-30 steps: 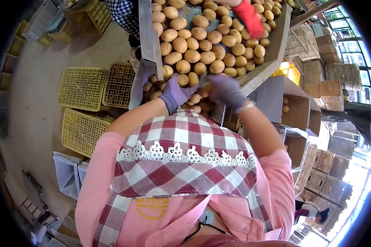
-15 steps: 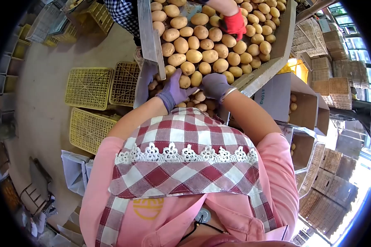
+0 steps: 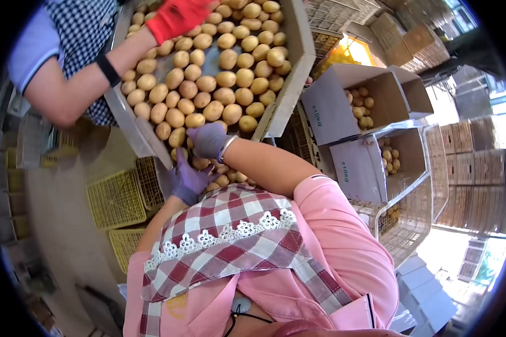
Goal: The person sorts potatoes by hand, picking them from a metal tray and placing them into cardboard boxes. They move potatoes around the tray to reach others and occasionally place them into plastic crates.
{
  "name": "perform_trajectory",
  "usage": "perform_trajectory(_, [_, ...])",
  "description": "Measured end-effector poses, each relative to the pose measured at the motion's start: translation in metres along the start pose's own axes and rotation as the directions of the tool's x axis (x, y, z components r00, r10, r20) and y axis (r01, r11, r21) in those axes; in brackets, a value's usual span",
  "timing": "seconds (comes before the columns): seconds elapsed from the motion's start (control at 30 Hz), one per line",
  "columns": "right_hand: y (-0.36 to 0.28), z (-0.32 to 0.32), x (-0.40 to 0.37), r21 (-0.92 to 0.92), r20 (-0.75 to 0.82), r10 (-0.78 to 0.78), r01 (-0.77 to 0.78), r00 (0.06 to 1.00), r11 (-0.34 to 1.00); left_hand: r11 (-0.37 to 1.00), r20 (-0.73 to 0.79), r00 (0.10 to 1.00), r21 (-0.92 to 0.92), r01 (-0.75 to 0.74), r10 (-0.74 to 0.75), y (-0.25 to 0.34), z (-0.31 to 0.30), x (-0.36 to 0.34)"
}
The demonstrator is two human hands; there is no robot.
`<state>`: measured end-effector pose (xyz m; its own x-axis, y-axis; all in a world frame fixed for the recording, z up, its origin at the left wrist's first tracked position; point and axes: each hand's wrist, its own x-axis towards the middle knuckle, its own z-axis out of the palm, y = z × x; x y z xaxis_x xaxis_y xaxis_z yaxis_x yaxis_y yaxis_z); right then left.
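Note:
Many round yellow-brown potatoes lie in a wood-edged sorting tray at the top. My left hand, in a purple glove, is at the tray's near opening, thumb and fingers apart, beside potatoes. My right hand, gloved alike, is just above it at the lowest potatoes in the tray. Its fingers curl downward, and what they hold, if anything, is hidden. More potatoes lie below my hands, close to my checked apron.
A co-worker's red-gloved hand reaches over the tray from the left. Cardboard boxes with potatoes stand at right. Yellow plastic crates sit on the floor at left. Stacked crates rise far right.
My view has turned right, so the tray appears further left and more boxes show. My right hand is now above my left. The co-worker's arm shows more fully.

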<state>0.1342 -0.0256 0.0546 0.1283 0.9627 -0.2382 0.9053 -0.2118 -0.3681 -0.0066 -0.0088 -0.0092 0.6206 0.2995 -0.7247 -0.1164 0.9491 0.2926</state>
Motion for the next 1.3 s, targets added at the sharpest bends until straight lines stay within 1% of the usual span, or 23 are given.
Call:
perform_trajectory(0.13, [0.023, -0.022, -0.056, 0.611, -0.228, -0.069, 0.199, 0.971, 0.766, 0.964, 0.115, 0.988, -0.232, 0.128, -0.103, 0.010, -0.013, -0.011])
perform_trajectory(0.2, [0.023, -0.074, -0.104, 0.409, -0.563, -0.171, 0.452, 0.809, 0.793, 0.965, -0.007, 1.000, -0.262, 0.011, -0.013, 0.010, 0.010, -0.016])
perform_trajectory(0.27, [0.037, -0.145, -0.147, -0.119, -0.844, -0.379, 0.556, 0.379, 0.822, 0.953, -0.037, 0.998, -0.301, 0.030, -0.043, 0.014, 0.023, -0.029])
perform_trajectory(0.3, [0.050, -0.177, -0.172, -0.396, -0.870, -0.470, 0.354, 0.152, 0.847, 0.950, -0.063, 0.998, -0.313, -0.005, -0.015, 0.011, 0.028, -0.030])
perform_trajectory(0.37, [0.113, -0.221, -0.185, -0.383, -0.921, -0.371, 0.095, -0.121, 0.919, 0.956, -0.103, 0.995, -0.291, -0.044, 0.015, 0.011, 0.022, -0.021])
perform_trajectory(0.43, [0.205, -0.243, -0.195, -0.084, -0.993, -0.108, -0.343, -0.051, 0.936, 0.950, -0.035, 0.999, -0.313, 0.013, -0.025, 0.014, 0.010, -0.019])
perform_trajectory(0.5, [0.280, -0.203, -0.207, 0.639, -0.754, 0.657, -0.198, 0.029, 0.743, 0.953, -0.028, 1.000, -0.303, 0.001, -0.010, 0.016, 0.017, -0.019])
perform_trajectory(0.57, [0.317, -0.146, -0.195, 0.792, -0.599, 0.791, 0.237, 0.123, 0.563, 0.958, -0.099, 0.994, -0.276, -0.073, 0.047, 0.014, 0.028, -0.026])
perform_trajectory(0.6, [0.295, -0.137, -0.201, 0.904, -0.357, 0.842, 0.376, 0.403, 0.203, 0.961, -0.035, 0.999, -0.275, 0.004, -0.014, 0.014, 0.022, -0.028])
perform_trajectory(0.63, [0.270, -0.126, -0.204, 0.952, -0.057, 0.875, 0.290, 0.480, -0.097, 0.959, -0.054, 0.999, -0.284, -0.015, 0.000, 0.014, 0.020, -0.024])
perform_trajectory(0.7, [0.223, -0.120, -0.209, 0.952, -0.297, 0.811, 0.224, 0.505, 0.209, 0.950, -0.047, 0.999, -0.312, -0.034, 0.021, 0.018, 0.003, -0.006])
perform_trajectory(0.73, [0.228, -0.114, -0.214, 0.776, -0.609, 0.689, 0.113, 0.393, 0.621, 0.938, -0.072, 0.997, -0.345, -0.046, 0.023, 0.021, 0.003, -0.004])
perform_trajectory(0.77, [0.224, -0.117, -0.222, 0.568, -0.813, 0.525, 0.145, 0.251, 0.810, 0.923, -0.098, 0.995, -0.380, -0.064, 0.029, 0.022, 0.004, -0.002])
perform_trajectory(0.8, [0.210, -0.138, -0.245, 0.009, -0.975, 0.076, -0.303, 0.210, 0.953, 0.908, -0.091, 0.996, -0.417, -0.040, 0.002, 0.024, 0.008, -0.007])
perform_trajectory(0.9, [0.297, -0.122, -0.335, -0.065, -0.998, -0.058, -0.735, 0.034, 0.674, 0.910, 0.011, 0.999, -0.413, -0.033, 0.041, 0.022, 0.003, -0.001])
perform_trajectory(0.97, [0.327, -0.103, -0.379, 0.445, -0.813, 0.474, -0.885, -0.338, 0.133, 0.920, -0.132, 0.989, -0.378, -0.105, 0.058, 0.024, 0.029, -0.015])
perform_trajectory(1.03, [0.290, -0.103, -0.338, 0.182, -0.983, 0.081, -0.813, -0.165, 0.553, 0.906, -0.091, 0.995, -0.424, -0.007, -0.035, 0.026, 0.020, -0.004])
perform_trajectory(1.07, [0.283, -0.109, -0.302, 0.258, -0.966, 0.239, -0.416, -0.099, 0.872, 0.936, -0.079, 0.995, -0.343, -0.080, 0.056, 0.022, 0.026, -0.008])
perform_trajectory(1.1, [0.237, -0.117, -0.255, -0.173, -0.984, -0.116, -0.586, 0.134, 0.792, 0.926, -0.070, 0.997, -0.375, -0.051, 0.026, 0.019, 0.012, 0.010])
perform_trajectory(1.13, [0.190, -0.129, -0.203, -0.230, -0.953, -0.109, -0.441, 0.283, 0.867, 0.928, -0.076, 0.997, -0.370, -0.045, 0.017, 0.020, 0.018, 0.006])
perform_trajectory(1.17, [0.189, -0.114, -0.167, -0.119, -0.897, 0.063, -0.378, 0.437, 0.918, 0.928, -0.081, 0.997, -0.371, -0.039, 0.010, 0.019, 0.025, 0.001])
perform_trajectory(1.27, [0.128, -0.075, -0.032, -0.032, -0.792, 0.018, -0.072, 0.611, 0.997, 0.939, -0.037, 0.999, -0.343, -0.027, 0.016, 0.016, 0.025, 0.005])
perform_trajectory(1.3, [0.097, -0.064, -0.003, 0.383, -0.416, 0.257, -0.088, 0.872, 0.919, 0.940, -0.022, 1.000, -0.341, -0.010, 0.002, 0.015, 0.019, 0.008])
